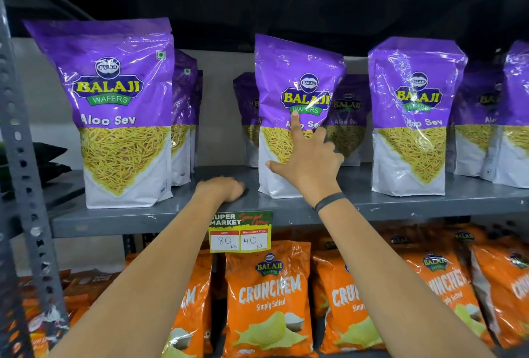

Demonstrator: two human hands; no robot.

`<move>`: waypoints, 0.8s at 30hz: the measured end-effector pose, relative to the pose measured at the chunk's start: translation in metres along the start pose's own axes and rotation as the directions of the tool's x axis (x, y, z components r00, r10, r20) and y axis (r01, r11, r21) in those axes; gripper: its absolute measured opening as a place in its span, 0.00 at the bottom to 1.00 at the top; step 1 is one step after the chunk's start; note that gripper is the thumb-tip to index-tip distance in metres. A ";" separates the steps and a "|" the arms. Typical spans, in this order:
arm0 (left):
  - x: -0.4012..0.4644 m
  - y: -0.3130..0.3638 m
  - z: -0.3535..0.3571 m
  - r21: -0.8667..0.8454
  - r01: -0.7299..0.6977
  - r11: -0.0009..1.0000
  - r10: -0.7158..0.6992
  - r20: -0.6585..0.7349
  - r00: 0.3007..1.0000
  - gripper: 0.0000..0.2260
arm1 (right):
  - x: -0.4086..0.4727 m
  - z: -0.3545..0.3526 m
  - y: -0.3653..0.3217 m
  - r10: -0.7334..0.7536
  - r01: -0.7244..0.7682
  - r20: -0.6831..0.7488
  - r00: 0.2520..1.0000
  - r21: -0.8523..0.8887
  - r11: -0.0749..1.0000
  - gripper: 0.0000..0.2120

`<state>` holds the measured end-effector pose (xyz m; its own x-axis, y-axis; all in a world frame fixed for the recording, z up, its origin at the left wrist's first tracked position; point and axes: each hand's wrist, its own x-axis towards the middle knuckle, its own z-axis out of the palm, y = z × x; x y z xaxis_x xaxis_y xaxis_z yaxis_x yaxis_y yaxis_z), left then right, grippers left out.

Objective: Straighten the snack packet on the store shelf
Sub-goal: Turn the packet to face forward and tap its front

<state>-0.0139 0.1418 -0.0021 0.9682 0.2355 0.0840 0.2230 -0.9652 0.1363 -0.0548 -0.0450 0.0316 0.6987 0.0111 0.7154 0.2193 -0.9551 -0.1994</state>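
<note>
Orange crinkly chip bags [269, 297] fill the lower tier. On the grey metal shelf [400, 206] stands the middle purple plastic sev pouch [297, 100], leaning. It looks light, soft and slippery; hold its sides. Right hand [307, 163] spreads against it, forefinger out; left hand [221, 188] rests curled, empty.
</note>
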 end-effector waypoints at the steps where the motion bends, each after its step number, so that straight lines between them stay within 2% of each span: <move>1: 0.000 0.000 0.000 0.002 0.003 1.000 -0.003 0.002 1.000 0.26 | -0.002 -0.002 0.000 -0.001 0.001 -0.002 1.000 -0.002 1.000 0.50; 24: -0.008 0.001 -0.002 -0.028 0.016 0.999 -0.016 -0.002 1.000 0.26 | -0.032 -0.033 0.004 -0.007 0.006 -0.031 0.999 -0.022 1.000 0.50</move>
<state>-0.0212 0.1390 -0.0004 0.9644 0.2508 0.0837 0.2347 -0.9579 0.1656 -0.0989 -0.0591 0.0304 0.6757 0.0084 0.7372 0.2087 -0.9612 -0.1803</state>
